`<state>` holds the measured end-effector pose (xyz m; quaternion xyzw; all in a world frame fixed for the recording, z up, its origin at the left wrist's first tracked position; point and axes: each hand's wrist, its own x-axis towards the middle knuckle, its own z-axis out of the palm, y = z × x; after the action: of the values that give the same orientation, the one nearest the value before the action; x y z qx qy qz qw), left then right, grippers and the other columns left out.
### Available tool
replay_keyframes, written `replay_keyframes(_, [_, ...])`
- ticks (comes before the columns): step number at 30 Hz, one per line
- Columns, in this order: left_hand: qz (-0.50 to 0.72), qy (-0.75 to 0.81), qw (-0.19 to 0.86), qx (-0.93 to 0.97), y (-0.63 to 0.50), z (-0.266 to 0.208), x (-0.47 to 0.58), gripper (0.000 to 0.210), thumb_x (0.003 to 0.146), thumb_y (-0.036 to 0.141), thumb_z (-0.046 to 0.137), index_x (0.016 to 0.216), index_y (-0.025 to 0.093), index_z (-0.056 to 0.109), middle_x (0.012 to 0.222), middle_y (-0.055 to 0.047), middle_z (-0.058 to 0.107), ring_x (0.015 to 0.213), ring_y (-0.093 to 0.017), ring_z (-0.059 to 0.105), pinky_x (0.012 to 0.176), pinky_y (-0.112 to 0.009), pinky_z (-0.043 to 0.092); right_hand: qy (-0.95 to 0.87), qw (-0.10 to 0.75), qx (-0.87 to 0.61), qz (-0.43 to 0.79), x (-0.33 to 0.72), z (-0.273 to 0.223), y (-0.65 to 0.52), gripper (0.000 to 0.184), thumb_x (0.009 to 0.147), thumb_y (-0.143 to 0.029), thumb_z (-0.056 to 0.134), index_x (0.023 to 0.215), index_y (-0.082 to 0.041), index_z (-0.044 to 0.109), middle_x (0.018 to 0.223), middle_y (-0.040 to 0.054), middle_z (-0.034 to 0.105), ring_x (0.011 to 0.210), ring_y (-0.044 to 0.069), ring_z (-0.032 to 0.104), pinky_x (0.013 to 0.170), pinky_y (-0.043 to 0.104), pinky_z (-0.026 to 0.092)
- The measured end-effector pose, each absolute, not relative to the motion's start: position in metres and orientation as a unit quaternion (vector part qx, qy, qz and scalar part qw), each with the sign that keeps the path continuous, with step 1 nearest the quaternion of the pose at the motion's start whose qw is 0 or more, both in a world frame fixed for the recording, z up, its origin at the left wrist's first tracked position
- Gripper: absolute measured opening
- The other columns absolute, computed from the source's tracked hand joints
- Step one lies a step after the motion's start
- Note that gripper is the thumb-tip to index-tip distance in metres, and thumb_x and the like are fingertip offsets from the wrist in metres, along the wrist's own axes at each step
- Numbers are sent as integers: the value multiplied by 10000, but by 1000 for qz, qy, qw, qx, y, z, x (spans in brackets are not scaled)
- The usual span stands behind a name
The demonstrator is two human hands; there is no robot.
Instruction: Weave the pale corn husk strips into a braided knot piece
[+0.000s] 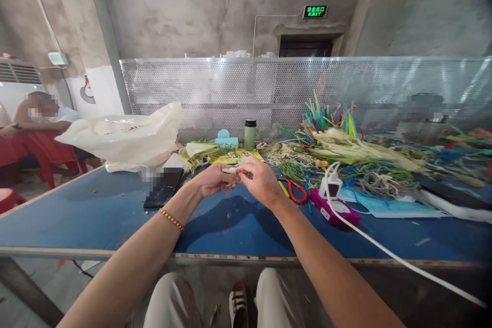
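Note:
Over the front middle of the table, my left hand (215,180) has its fingers closed on a small pale rolled strip (229,170), which looks like dried husk. Thumb and fingers of my right hand (258,180) pinch the same strip's right end. Fingers cover much of it, so its full shape is hidden. Just beyond the hands lie pale green husk leaves (200,152) and a yellow sheet (251,154) with scraps on it. Red-handled scissors (298,192) rest to the right of my right hand.
On the blue table (111,210) are a dark phone-like slab (164,188), a plastic bag (126,136), a green bottle (249,135), a charger (331,186) on a magenta box (334,208), and a blue mask (400,207). A white cable (384,248) crosses the right edge. A perforated screen (203,87) stands behind.

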<state>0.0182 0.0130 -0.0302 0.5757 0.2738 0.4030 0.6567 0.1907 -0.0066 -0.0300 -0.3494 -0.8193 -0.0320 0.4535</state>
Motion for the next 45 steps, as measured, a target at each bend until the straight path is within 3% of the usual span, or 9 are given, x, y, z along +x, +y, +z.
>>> replay_keyframes(5, [416, 264, 656, 572, 13, -27, 18, 205, 538, 69, 822, 695, 76, 690, 628, -17, 619, 573, -81, 563, 577, -221, 437, -811, 480, -334, 19, 189, -28, -7, 207, 806, -116, 590, 846, -207, 772, 792, 39, 619, 715, 144, 560, 664, 259, 435])
replay_keyframes(9, [412, 278, 640, 587, 11, -27, 21, 193, 522, 79, 809, 677, 81, 695, 621, -21, 621, 571, -84, 543, 562, -230, 411, -795, 469, -375, 80, 188, -25, -9, 179, 811, -189, 603, 737, -189, 766, 703, 31, 641, 662, 141, 548, 644, 265, 420])
replay_keyframes(14, [438, 327, 523, 654, 6, -32, 28, 85, 532, 62, 716, 564, 113, 657, 533, 5, 593, 549, -97, 514, 564, -244, 381, -754, 468, -409, 212, 185, -29, -6, 201, 783, -316, 662, 698, -148, 733, 660, 54, 696, 645, 172, 619, 620, 274, 445])
replay_keyframes(20, [455, 318, 513, 654, 4, -29, 29, 114, 542, 79, 714, 647, 111, 682, 586, 9, 604, 585, -99, 515, 584, -243, 381, -736, 471, -408, 263, 186, -30, -5, 215, 789, -339, 651, 725, -159, 750, 672, 59, 713, 682, 193, 660, 656, 290, 477])
replay_keyframes(25, [460, 328, 502, 655, 6, -27, 27, 161, 527, 64, 721, 681, 101, 689, 600, 8, 599, 581, -93, 501, 568, -237, 364, -719, 477, -389, 324, 185, -26, -10, 205, 769, -335, 644, 740, -160, 745, 568, 12, 622, 539, 133, 548, 546, 254, 415])
replay_keyframes(29, [455, 344, 478, 668, 3, -26, 29, 206, 552, 86, 726, 755, 94, 694, 616, 5, 611, 570, -96, 509, 562, -239, 371, -700, 504, -415, 289, 188, -28, -4, 225, 770, -320, 598, 724, -137, 720, 511, -22, 512, 476, 96, 411, 478, 229, 317])
replay_keyframes(36, [453, 328, 512, 652, 1, -24, 29, 395, 559, 52, 713, 950, 85, 666, 659, -1, 630, 590, -104, 542, 589, -256, 390, -759, 451, -437, 171, 193, -30, 2, 177, 740, -253, 610, 722, -137, 743, 501, -31, 486, 499, 91, 382, 494, 225, 263])
replay_keyframes(45, [410, 280, 580, 646, 2, -25, 24, 353, 568, 51, 734, 917, 89, 704, 666, 0, 604, 608, -93, 515, 563, -252, 353, -774, 463, -430, 34, 191, -29, -6, 112, 759, -225, 617, 691, -168, 685, 553, -26, 527, 519, 94, 406, 534, 232, 273])
